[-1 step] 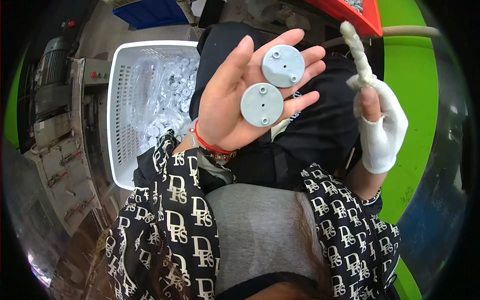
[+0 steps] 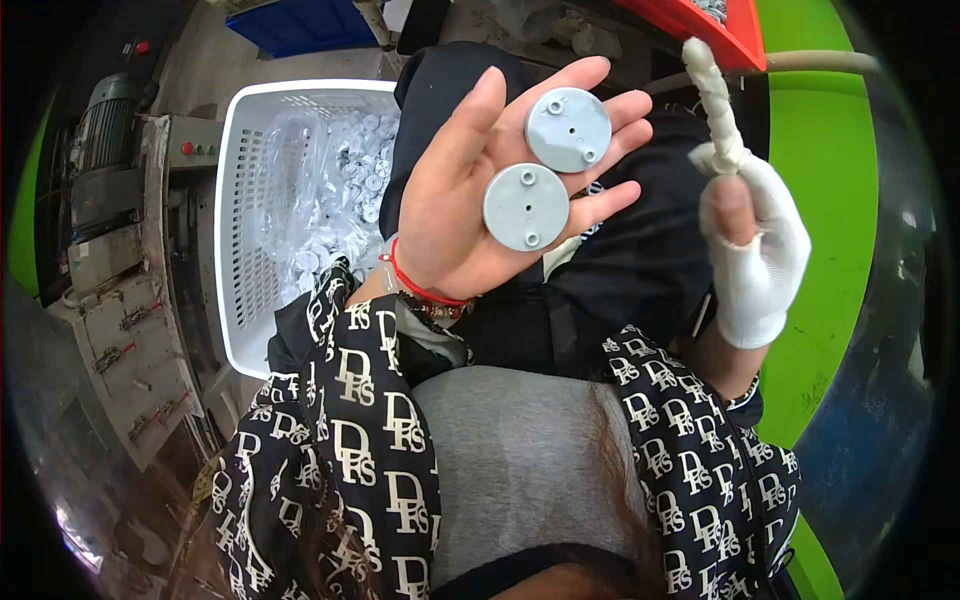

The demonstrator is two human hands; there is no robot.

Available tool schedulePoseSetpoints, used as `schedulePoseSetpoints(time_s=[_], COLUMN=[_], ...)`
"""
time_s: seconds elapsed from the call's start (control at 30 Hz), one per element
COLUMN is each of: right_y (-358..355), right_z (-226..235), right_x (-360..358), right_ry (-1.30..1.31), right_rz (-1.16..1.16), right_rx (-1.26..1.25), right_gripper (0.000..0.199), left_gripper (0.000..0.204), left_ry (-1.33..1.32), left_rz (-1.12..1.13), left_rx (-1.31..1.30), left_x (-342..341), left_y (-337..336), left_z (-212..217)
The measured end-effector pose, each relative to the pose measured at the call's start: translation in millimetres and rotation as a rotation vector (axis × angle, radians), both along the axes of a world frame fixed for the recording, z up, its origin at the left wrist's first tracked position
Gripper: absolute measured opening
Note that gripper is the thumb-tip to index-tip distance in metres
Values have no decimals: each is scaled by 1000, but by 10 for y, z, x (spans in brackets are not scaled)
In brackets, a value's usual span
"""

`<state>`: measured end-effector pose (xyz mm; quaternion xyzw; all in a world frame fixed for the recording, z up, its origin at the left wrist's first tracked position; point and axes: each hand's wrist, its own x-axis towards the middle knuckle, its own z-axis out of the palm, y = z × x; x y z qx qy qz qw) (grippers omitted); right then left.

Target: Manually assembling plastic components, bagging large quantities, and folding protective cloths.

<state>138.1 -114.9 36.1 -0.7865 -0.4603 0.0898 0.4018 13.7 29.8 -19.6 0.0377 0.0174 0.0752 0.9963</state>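
Note:
Two round grey plastic discs, an upper one [image 2: 568, 130] and a lower one [image 2: 526, 207], lie on the upturned palm of my left hand [image 2: 450, 190]. Its fingers are stretched out flat beneath them. Each disc has a small centre hole and two raised rings. My right hand [image 2: 755, 250], in a white knitted glove with the thumb bare, is raised to the right, apart from the discs. A white, wrapped, finger-like length [image 2: 712, 100] points up from it, apparently the covered index finger. The thumb is bent in; the other fingers are curled out of sight, hiding anything in them.
A white slotted plastic basket [image 2: 232, 230] at left holds clear plastic film and many small pale round parts [image 2: 365, 180]. A red bin [image 2: 745, 35] stands at upper right beside a green surface [image 2: 820, 200]. Far left is machinery with a motor [image 2: 108, 105]; a blue crate [image 2: 290, 25] stands behind.
My right hand has shifted very slightly to the left. The left hand and both discs are nearly unmoved.

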Motion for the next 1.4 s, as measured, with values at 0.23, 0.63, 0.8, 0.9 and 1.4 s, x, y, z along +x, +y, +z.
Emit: schedulePoseSetpoints(time_s=[0.23, 0.63, 0.8, 0.9, 1.4], right_y=[244, 202, 206, 209, 221], right_z=[-355, -172, -94, -88, -87], right_x=[-468, -330, -353, -358, -364], right_ry=[175, 1109, 986, 962, 887], right_rz=[235, -262, -347, -359, -383], right_rx=[3, 103, 119, 90, 69], right_gripper=[44, 36, 36, 35, 33], left_gripper=[64, 49, 81, 91, 102], left_ry=[38, 142, 83, 38, 178], left_rz=[65, 361, 764, 882, 863], left_rx=[3, 267, 1110, 1305, 1550], left_x=[-16, -13, -36, -46, -101], left_y=[-2, -90, -56, -78, -68], left_z=[-74, -123, -200, -179, -174])
